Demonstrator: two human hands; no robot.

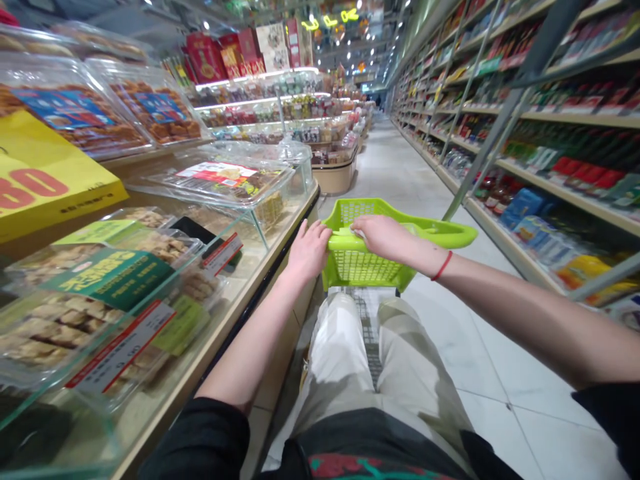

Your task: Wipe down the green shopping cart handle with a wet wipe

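Observation:
A bright green shopping cart (370, 265) with a lattice basket stands right in front of my legs. My left hand (311, 245) is at the left corner of its handle, fingers curled over the edge, close beside the display counter. Toward the middle of the same handle, my right hand (377, 235) is closed over the bar, its fingertips bent down. A small pale patch shows on the bar between the two hands; I cannot make out what it is. The basket's inside is mostly hidden by my hands and the handle.
On the left, a glass-edged counter (280, 257) holds clear packs of pastries (115, 267) and a yellow price sign (45, 177). Stocked shelves (565, 113) line the right side, with a slanted metal pole (483, 157) before them. A tiled aisle (383, 150) runs ahead past another display (333, 175).

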